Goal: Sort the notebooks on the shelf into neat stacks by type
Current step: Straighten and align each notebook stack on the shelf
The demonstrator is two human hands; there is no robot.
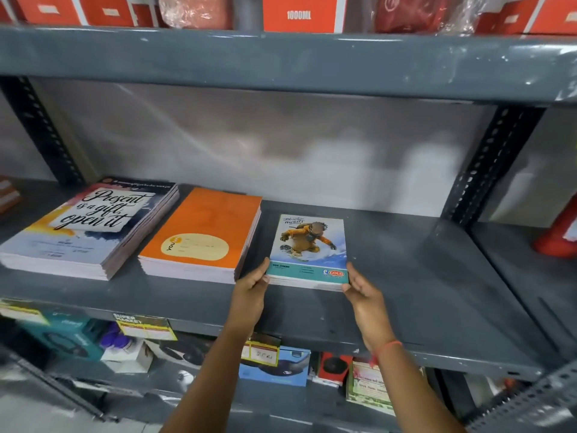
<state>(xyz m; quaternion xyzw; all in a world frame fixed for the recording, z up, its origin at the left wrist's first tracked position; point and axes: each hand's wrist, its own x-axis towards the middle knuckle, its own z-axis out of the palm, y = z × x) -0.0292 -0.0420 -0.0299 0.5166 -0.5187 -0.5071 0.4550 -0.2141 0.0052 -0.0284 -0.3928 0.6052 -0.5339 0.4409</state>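
Observation:
Three stacks of notebooks lie on the grey metal shelf (pixel 406 276). At the left is a large stack with a "Present is a gift, open it" cover (pixel 84 226). Beside it sits an orange-covered stack (pixel 206 232). To the right lies a smaller stack with a snowboarder cover (pixel 309 245). My left hand (pixel 251 292) grips that small stack's near left corner, thumb on the cover. My right hand (pixel 362 292) holds its near right corner. The small stack rests flat, close to the orange one.
The right half of the shelf is bare grey metal, bounded by a perforated upright (pixel 490 164). Red boxes (pixel 299 14) fill the shelf above. Boxed goods and price tags (pixel 143 326) sit below. A red object (pixel 559 235) stands in the bay to the right.

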